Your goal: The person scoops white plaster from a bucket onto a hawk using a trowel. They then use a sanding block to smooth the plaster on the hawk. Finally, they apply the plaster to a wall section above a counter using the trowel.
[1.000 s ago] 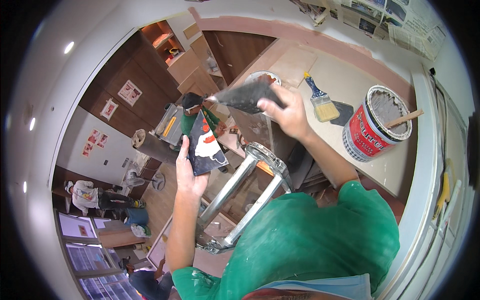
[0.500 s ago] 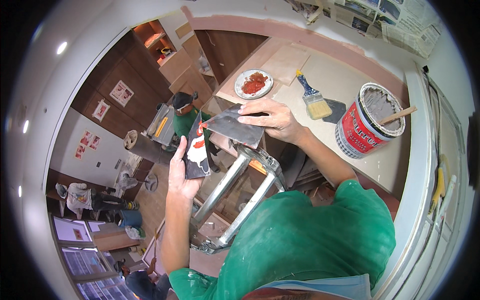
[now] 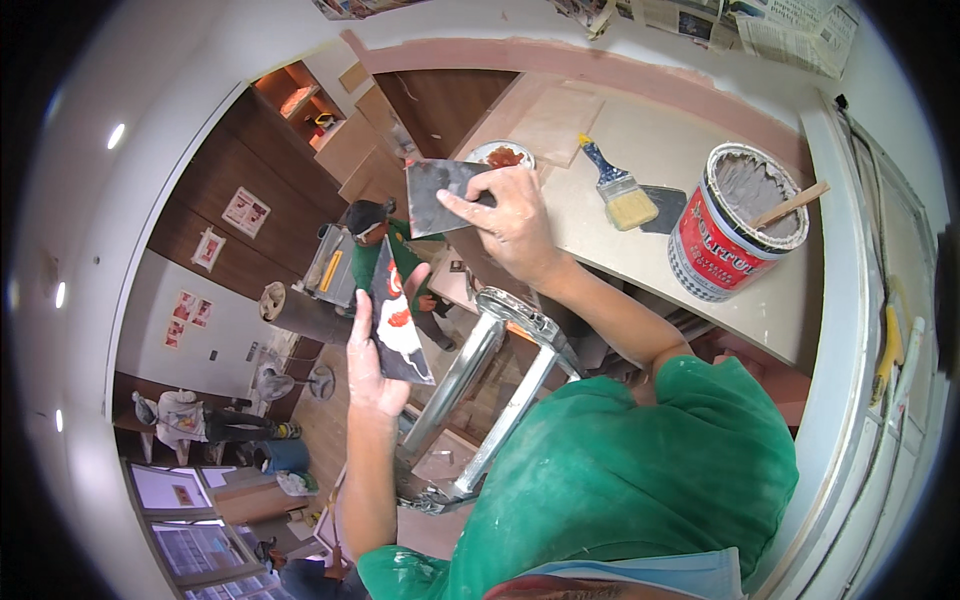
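ok so R hand [image 3: 515,222] first: it's got a thin dark spreader [image 3: 428,205] pinched btwn thumb + fingers, held up in the air w/ the blade sticking out to the left of the hand. L hand [image 3: 374,378] is lower + further left, gripping a dark board [image 3: 383,350] by its lower part, some fingers hidden behind it so can't tell exactly how they sit. Board's long axis runs approx up-down, narrow tip on top, w/ white paste [image 3: 394,340] and dabs of red paste [image 3: 400,319] on its face

Main thing spatially: the board is down + left of R hand, its tip near the spreader's lower left corner but looks apart from it, and the spreader runs more sideways, so the two are roughly crosswise. L hand's obviously the closer one to the paste

Further out, a round dish [image 3: 478,153] w/ red stuff is just past R hand, partly blocked by it, on the tabletop [image 3: 665,145]. Then a paintbrush [image 3: 622,190] to the right, and past that a red/white tub [image 3: 722,240] of grey filler w/ a wooden stick [image 3: 792,205] leaning in it
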Tool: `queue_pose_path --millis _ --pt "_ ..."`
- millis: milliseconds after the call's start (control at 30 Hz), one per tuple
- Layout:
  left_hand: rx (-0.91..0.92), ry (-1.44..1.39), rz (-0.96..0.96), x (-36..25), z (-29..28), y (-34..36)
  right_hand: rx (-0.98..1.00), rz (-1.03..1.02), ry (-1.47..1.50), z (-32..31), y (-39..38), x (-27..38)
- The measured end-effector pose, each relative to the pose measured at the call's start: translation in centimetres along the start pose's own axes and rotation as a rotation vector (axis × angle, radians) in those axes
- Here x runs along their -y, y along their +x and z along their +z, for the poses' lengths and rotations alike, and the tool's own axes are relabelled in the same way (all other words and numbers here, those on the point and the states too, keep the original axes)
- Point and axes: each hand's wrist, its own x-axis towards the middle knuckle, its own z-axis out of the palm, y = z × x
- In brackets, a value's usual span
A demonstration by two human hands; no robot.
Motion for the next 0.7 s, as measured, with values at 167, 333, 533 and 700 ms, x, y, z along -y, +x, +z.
queue_pose_path --millis 167,333,533,700 --pt "-0.130 0.089 0.093 1.6 0.6 -0.4 0.053 -0.097 0.026 2.0 -0.1 2.3" --pt "-0.200 0.142 0.193 1.7 0.8 -0.4 0.057 -0.103 0.142 2.7 -0.1 4.0" --pt "-0.208 0.105 0.231 1.2 0.3 -0.7 -0.005 0.425 0.574 2.5 -0.9 2.7" --pt "-0.141 0.094 0.143 1.4 -0.3 -0.2 0.427 1.130 1.666 2.5 -0.6 0.6"
